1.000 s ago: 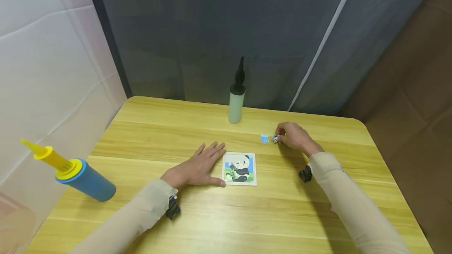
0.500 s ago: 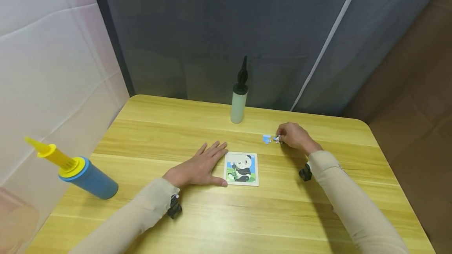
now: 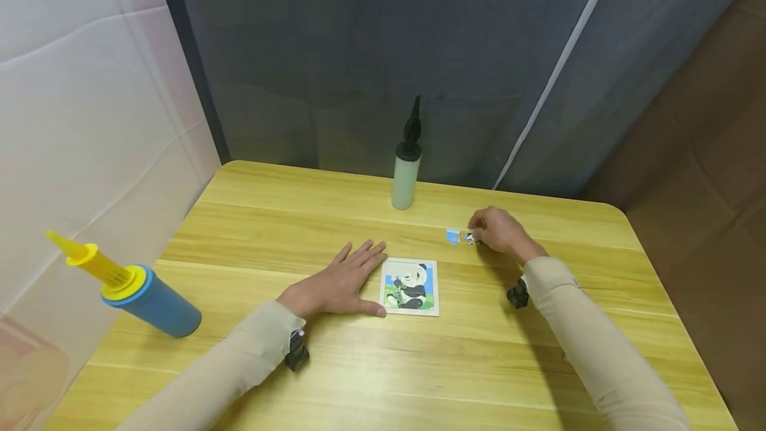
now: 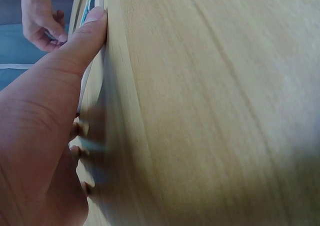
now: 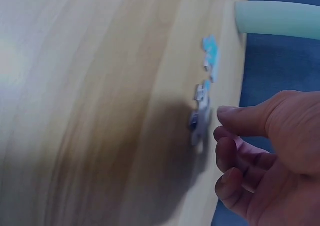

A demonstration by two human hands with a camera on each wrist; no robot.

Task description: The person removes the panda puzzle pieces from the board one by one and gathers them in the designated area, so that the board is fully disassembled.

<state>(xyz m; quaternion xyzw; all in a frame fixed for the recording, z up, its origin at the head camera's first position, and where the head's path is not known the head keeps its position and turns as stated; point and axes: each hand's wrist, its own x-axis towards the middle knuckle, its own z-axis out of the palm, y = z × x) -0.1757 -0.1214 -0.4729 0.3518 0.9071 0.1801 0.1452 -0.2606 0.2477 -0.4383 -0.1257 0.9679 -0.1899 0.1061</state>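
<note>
My left hand (image 3: 341, 283) lies flat with spread fingers on the table, at the left edge of a framed panda jigsaw puzzle (image 3: 409, 287). Its thumb rests by the frame's lower left corner, also seen in the left wrist view. Up and to the right, my right hand (image 3: 499, 230) hovers with bent fingers at a black-and-white puzzle piece (image 3: 470, 239). In the right wrist view a small gap shows between the thumb and that puzzle piece (image 5: 201, 118), and nothing is visible in the fingers. A blue puzzle piece (image 3: 453, 236) lies just left of it.
A pale green hand pump (image 3: 405, 181) with a black top stands upright near the table's far edge. At the left stands a blue and yellow hand pump (image 3: 157, 308). Dark cloth (image 3: 311, 72) hangs behind the wooden table (image 3: 419, 378).
The head view has shifted slightly, so things sit a little further right in it. Both hands have stayed nearly in place, and the loose pieces lie much as before.
</note>
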